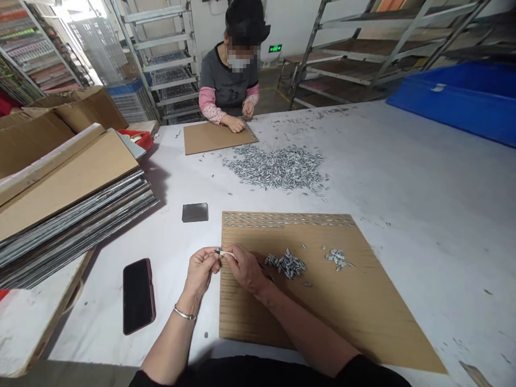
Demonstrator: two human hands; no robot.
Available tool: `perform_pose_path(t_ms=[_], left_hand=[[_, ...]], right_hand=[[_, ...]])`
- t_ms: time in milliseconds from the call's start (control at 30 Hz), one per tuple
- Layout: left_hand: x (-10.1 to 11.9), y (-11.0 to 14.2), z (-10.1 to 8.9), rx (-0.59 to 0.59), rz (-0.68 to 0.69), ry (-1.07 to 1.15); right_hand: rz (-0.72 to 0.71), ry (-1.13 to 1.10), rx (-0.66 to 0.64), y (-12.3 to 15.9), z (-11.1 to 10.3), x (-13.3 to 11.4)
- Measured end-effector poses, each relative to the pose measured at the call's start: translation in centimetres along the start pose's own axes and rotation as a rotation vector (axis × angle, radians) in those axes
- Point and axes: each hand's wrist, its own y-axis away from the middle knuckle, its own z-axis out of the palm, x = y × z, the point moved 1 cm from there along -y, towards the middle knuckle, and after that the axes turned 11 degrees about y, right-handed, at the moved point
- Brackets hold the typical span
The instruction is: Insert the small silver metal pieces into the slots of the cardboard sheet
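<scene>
You are working over a board (342,312) that is showing matt, ribbed cardboard. The small pieces (291,264) on it are displaying a metallic sheen. Your bracelet (184,313) is reflecting light like smooth, polished metal. Your sleeves (371,373) are appearing as matt cloth. The phone screen (137,296) is looking glossy; the bin (447,110) is presenting as smooth plastic.

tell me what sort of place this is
Probably a small factory or workshop, judging by the metal rack, the heap of small silvery pieces and the thick stack of boards.
</scene>
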Motion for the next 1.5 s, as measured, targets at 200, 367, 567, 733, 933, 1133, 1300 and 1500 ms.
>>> perform_pose_path(t_ms=[200, 367, 567, 733, 933, 1133, 1300, 1500], left_hand=[[0.1, 0.2, -0.2, -0.014, -0.013, -0.017], [0.0, 0.5, -0.4, -0.019, -0.012, -0.019], [-0.2, 0.2, -0.6, 0.010, -0.003, -0.020], [-0.1, 0.2, -0.6, 0.011, 0.002, -0.032], [-0.2, 0.2, -0.7, 0.009, -0.005, -0.036], [-0.5, 0.1, -1.0, 0.004, -0.027, 0.001], [-0.4, 0.1, -1.0, 0.001, -0.034, 0.013], [-0.4, 0.1, -1.0, -0.015, -0.038, 0.022]], right_hand=[[0.034, -0.015, 0.031, -0.1, 0.1, 0.3], [0.060, -0.051, 0.087, -0.2, 0.0, 0.6], [-0.075, -0.036, 0.064, 0.1, 0.1, 0.1], [-0.139, 0.009, 0.088, 0.1, 0.3, 0.2], [-0.151, 0.036, 0.093, 0.1, 0.2, 0.2], [-0.161, 0.037, 0.082, 0.1, 0.4, 0.4], [-0.146, 0.044, 0.090, 0.3, 0.7, 0.5], [-0.137, 0.022, 0.093, 0.2, 0.7, 0.5]])
